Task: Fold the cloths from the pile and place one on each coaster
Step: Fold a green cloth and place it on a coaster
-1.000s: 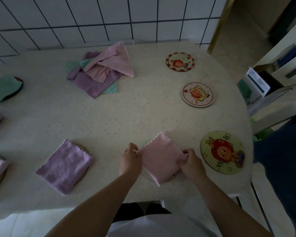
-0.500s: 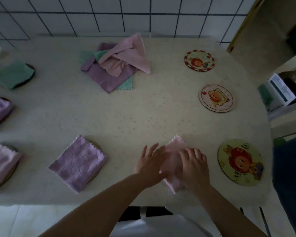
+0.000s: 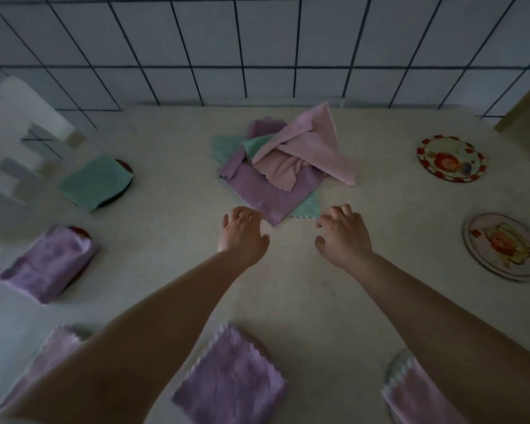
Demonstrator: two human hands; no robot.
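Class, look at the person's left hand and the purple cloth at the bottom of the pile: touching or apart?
Cannot tell. In the head view the left hand has its fingertips right at the purple cloth's near edge, but blur hides whether there is contact or a gap.

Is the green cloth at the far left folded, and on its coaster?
Folded and placed: the green cloth lies as a flat square over a dark coaster whose rim shows at its right edge.

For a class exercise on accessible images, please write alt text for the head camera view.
Two bare hands, left hand and right hand, reach open toward a loose pile of pink, purple and green cloths on a pale table. Folded cloths cover coasters at left and near; two round cartoon-printed coasters at right lie bare.
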